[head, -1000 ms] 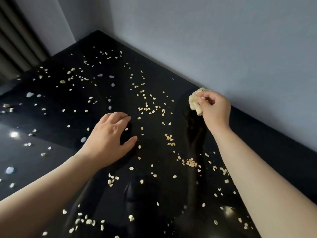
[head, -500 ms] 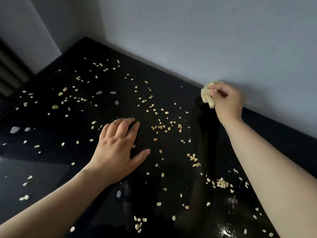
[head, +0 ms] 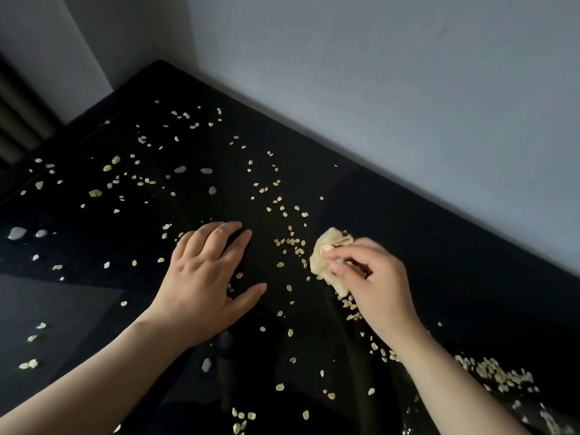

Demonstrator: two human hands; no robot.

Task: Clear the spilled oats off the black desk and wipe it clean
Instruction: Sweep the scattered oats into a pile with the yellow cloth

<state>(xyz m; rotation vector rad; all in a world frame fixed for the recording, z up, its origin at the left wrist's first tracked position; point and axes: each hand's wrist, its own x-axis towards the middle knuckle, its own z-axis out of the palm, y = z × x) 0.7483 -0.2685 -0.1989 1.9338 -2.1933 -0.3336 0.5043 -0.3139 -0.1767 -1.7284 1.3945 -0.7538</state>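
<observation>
Head view: a dark curtain (head: 18, 120) hangs upper left; oats (head: 288, 241) scatter across the black desk (head: 392, 208). One left hand (head: 204, 284) rests spread at centre; one right hand (head: 373, 284) pinches a crumpled yellow cloth (head: 329, 255) against the desk, wall (head: 408, 89) behind.

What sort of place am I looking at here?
Probably a room at home: a glossy black desk strewn with oats, set in a corner of grey walls, a curtain-like drape at left.

The left hand (head: 205, 282) lay flat, fingers spread, on the black desk (head: 408, 221). The right hand (head: 373, 284) pinched a crumpled yellow cloth (head: 326, 252) against the desk among scattered oats (head: 290, 241), with a thicker heap (head: 496, 372) near the right forearm.
</observation>
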